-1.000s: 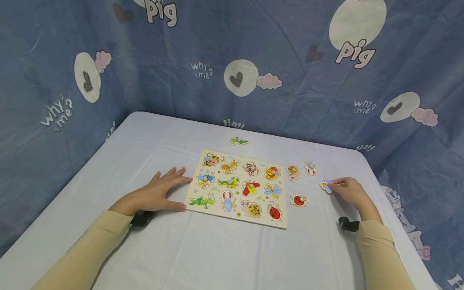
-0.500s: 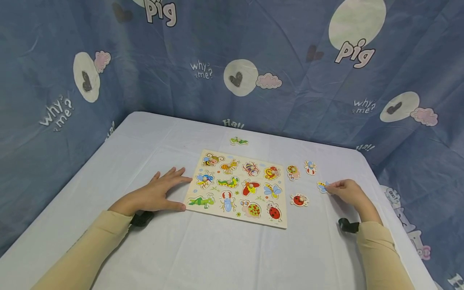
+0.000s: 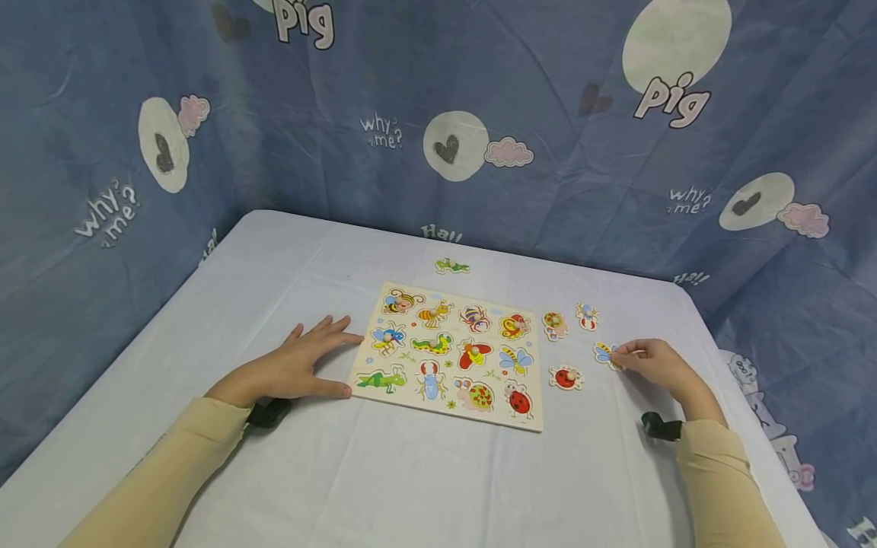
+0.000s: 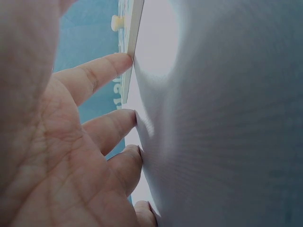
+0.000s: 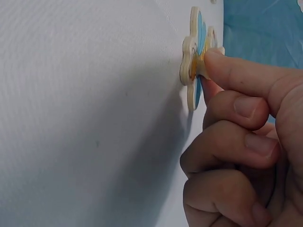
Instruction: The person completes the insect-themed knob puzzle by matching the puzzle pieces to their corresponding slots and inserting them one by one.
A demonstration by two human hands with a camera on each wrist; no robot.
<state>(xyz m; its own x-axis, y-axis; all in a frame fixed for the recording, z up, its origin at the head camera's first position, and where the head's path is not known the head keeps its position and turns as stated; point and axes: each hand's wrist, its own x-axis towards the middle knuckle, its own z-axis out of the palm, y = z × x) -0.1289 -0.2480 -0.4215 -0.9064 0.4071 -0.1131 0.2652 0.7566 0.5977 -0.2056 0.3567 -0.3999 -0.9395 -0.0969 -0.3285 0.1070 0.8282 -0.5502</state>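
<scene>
A wooden peg puzzle board point(image 3: 415, 365) printed with insects lies on the white table. My left hand point(image 3: 299, 364) has its fingers spread at the board's left edge; in the left wrist view a fingertip point(image 4: 124, 60) touches that edge. To the right of the board, my right hand point(image 3: 659, 367) pinches the knob of a blue-winged dragonfly puzzle piece point(image 3: 604, 352) between thumb and finger. The right wrist view has the dragonfly piece point(image 5: 193, 61) tilted on edge, close to the table, with the other fingers curled under.
Between board and right hand lie a ladybug piece point(image 3: 566, 378), a snail piece point(image 3: 554, 325) and a blue beetle piece point(image 3: 587, 316). A green grasshopper piece point(image 3: 452, 266) lies behind the board. Patterned blue cloth point(image 3: 308, 137) hangs behind the table.
The dragonfly piece has moved a little left toward the board and turned slightly in my right hand. My left hand and the board have stayed in place.
</scene>
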